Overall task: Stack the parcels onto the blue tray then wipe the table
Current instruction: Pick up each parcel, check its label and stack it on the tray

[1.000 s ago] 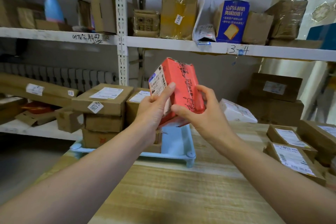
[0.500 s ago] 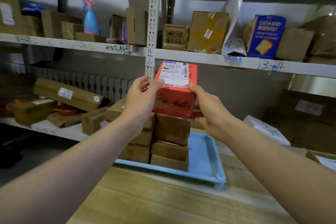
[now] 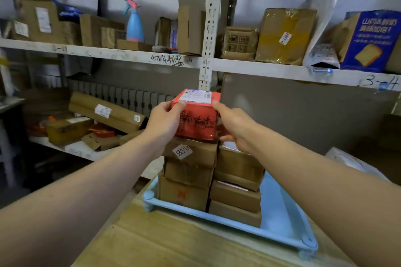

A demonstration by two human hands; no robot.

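Note:
A red parcel (image 3: 196,118) with a white label on top sits on the left stack of brown cardboard parcels (image 3: 187,171). My left hand (image 3: 165,120) grips its left side and my right hand (image 3: 233,125) grips its right side. A second stack of brown parcels (image 3: 237,191) stands right beside the first. Both stacks rest on the blue tray (image 3: 280,221), which lies on the wooden table (image 3: 156,245).
Metal shelving (image 3: 208,28) behind the table carries many cardboard boxes, a blue spray bottle (image 3: 134,24) and a blue carton (image 3: 368,41). A white parcel (image 3: 347,162) lies at the right behind my forearm. A lower shelf at left holds more boxes.
Both hands turned the red parcel label-up and lowered it onto the left stack. The view has shifted to the left and closer to the tray.

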